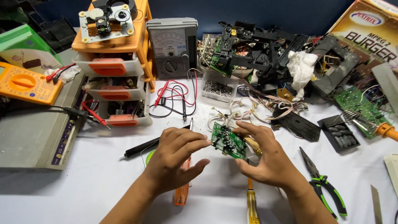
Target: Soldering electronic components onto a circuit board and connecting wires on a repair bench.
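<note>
Left hand [176,159] and right hand [265,155] both pinch a small green circuit board [228,141], fingers closed on its edges. Green-handled pliers [323,182] lie just right.

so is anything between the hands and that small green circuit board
Nothing visible. Both hands already touch the small green circuit board: the left hand has fingertips on its left edge, and the right hand grips its right side. The board is held above the white table, with an orange-handled screwdriver lying below.
</note>
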